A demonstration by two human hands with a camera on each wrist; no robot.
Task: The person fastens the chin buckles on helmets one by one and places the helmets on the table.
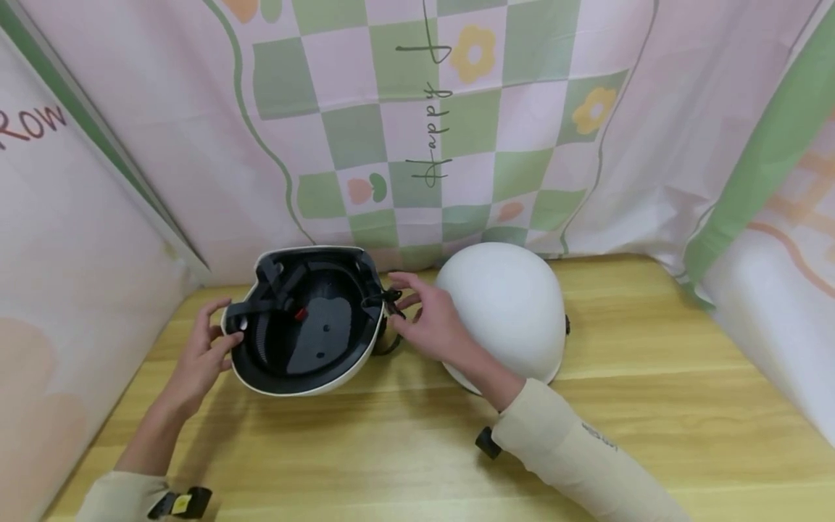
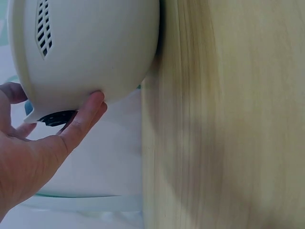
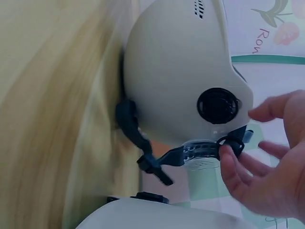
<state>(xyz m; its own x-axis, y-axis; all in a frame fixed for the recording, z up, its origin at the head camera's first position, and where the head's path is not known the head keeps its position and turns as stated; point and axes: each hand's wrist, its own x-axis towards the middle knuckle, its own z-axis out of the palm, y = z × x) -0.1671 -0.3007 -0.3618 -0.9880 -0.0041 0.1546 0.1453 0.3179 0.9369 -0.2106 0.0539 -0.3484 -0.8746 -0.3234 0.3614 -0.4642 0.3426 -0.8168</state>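
Observation:
A white helmet (image 1: 326,370) lies upside down on the left of the table, its black padded inside facing up with a small red piece on a strap. My left hand (image 1: 202,355) grips its left rim, thumb over the edge and fingers on the outer shell. On the other side my right hand (image 1: 433,319) pinches the black chin strap buckle (image 3: 233,144) between thumb and fingers. The strap (image 3: 131,125) hangs beside a round black knob (image 3: 218,106) on the shell. Part of the buckle is hidden by my fingers.
A second white helmet (image 1: 502,304) stands dome up close to the right hand, partly behind that forearm. Both helmets rest on the wooden table (image 1: 652,406). A printed curtain (image 1: 457,130) hangs behind, and more fabric lines the sides.

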